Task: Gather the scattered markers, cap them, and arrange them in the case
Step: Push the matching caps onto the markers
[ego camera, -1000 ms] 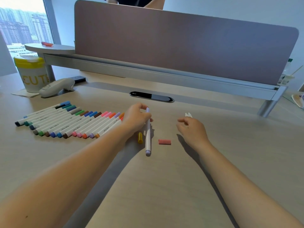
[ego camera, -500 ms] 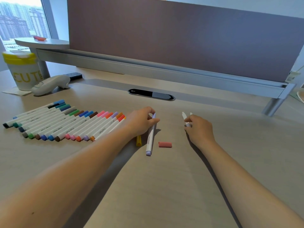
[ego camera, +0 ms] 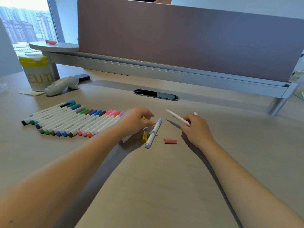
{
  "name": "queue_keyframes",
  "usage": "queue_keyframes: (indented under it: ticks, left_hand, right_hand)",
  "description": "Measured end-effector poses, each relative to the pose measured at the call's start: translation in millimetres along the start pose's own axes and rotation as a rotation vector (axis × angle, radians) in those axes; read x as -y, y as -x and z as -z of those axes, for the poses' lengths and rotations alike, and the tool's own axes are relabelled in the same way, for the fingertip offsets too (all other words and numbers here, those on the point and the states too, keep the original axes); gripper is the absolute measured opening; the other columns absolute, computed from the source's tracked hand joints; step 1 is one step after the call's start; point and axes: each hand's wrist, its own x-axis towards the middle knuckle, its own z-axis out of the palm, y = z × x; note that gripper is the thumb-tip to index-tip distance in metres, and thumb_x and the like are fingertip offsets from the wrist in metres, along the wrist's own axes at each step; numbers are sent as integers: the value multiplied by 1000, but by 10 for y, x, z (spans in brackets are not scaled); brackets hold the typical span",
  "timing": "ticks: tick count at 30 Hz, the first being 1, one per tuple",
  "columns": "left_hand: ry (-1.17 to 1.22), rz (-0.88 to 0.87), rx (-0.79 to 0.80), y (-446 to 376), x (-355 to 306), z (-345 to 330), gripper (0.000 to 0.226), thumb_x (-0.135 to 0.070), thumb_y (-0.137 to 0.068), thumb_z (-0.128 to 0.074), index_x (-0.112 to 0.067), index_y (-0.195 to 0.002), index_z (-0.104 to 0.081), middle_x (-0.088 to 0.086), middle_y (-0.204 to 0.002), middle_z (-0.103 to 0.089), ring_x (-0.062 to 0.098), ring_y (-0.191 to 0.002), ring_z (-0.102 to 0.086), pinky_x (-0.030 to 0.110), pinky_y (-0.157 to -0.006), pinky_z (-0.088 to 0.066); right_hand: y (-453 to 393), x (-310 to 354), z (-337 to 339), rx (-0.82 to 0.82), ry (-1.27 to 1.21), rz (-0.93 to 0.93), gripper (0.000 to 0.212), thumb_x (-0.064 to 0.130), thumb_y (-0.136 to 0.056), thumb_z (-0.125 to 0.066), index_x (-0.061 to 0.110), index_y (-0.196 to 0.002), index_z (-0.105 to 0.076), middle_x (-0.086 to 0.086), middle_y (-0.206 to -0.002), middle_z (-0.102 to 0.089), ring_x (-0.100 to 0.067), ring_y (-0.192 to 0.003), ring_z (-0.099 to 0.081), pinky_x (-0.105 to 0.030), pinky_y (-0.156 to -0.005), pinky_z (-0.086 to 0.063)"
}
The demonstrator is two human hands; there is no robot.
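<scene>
Head view: right hand [ego camera: 196,129] grips an uncapped marker [ego camera: 176,117]; left hand [ego camera: 134,120] pinches a yellow cap [ego camera: 143,118].

Marker row [ego camera: 70,120] left on desk [ego camera: 148,178]; loose cap [ego camera: 170,141] right of lone marker [ego camera: 153,133].

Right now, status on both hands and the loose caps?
Right hand grips uncapped white yellow-tipped marker. Left hand pinches small yellow cap. Dark yellow cap, pink cap loose on desk. Nothing blocking.
</scene>
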Motion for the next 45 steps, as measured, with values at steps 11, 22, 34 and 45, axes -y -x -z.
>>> queue_keyframes:
  ticks: [11, 22, 34, 45]
  left_hand:
    - [-310, -48, 109, 241, 150, 45, 42, -39, -86, -57, -23, -125, -56, 3, -131, -48, 22, -124, -34, 36, -103, -31]
    - [-22, 32, -112, 144, 88, -35, 28, -26, -90, -54, -14, -116, -50, 5, -113, -61, 14, -93, -50, 25, -84, -42]
    - [808, 295, -354, 16, -43, -49, 16, -18, -90, -55, -12, -76, -50, 1, -71, -56, 13, -69, -55, 29, -75, -49]
    - [813, 277, -337, -35, -139, -146, 16, -18, -90, -57, -10, -77, -51, 1, -67, -57, 9, -61, -53, 19, -61, -45]
  right_hand:
    - [224, 215, -12, -2, -97, 6, 20, 11, -90, -43, 5, -101, -59, -6, -91, -56, -18, -78, -46, -27, -61, -34]
    - [277, 165, 15, -18, -204, 41, 15, 17, -91, -47, 9, -93, -60, 1, -79, -55, -15, -71, -48, -36, -70, -46]
    - [324, 196, 40, -40, -274, 170, 3, 16, -88, -57, 18, -86, -56, 13, -68, -47, -6, -62, -46, -14, -54, -36]
    - [362, 347, 1, -26, -440, 172, 7, 14, -89, -57, 14, -86, -50, 8, -71, -44, -6, -60, -47, 0, -41, -36]
